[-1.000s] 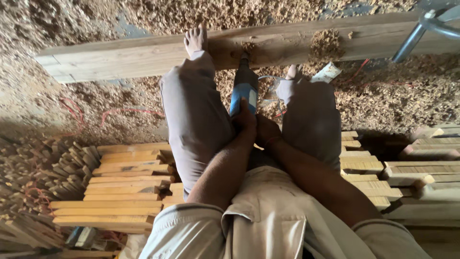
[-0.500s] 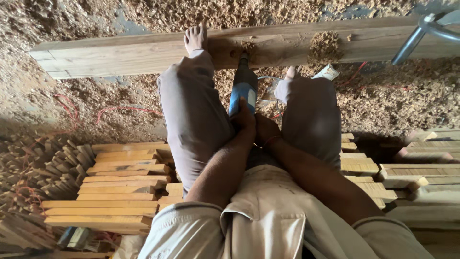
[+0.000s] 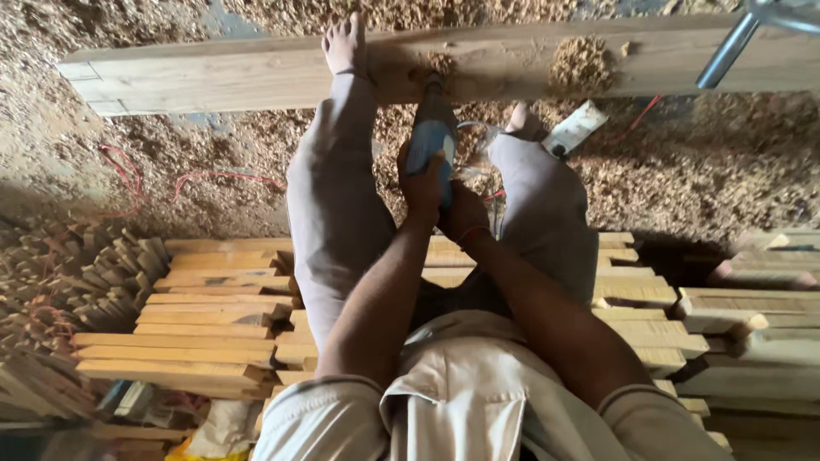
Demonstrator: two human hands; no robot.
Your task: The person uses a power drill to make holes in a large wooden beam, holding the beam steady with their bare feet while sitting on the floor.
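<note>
A blue power drill [image 3: 431,141] points down into a long wooden beam [image 3: 231,75] lying across the sawdust floor. My left hand [image 3: 421,183] and my right hand [image 3: 464,218] are both wrapped around the drill's body, between my knees. My left foot [image 3: 345,43] rests on top of the beam beside the drill tip. A heap of fresh shavings [image 3: 582,60] sits on the beam to the right.
I sit on a stack of sawn planks [image 3: 205,316]. Sawdust [image 3: 717,171] covers the floor. A red cord [image 3: 184,179] trails at left. A metal bar [image 3: 726,53] crosses the beam at top right. More timber [image 3: 752,316] is piled at right.
The view has shifted slightly; hands, drill and foot stay in the same place on the beam.
</note>
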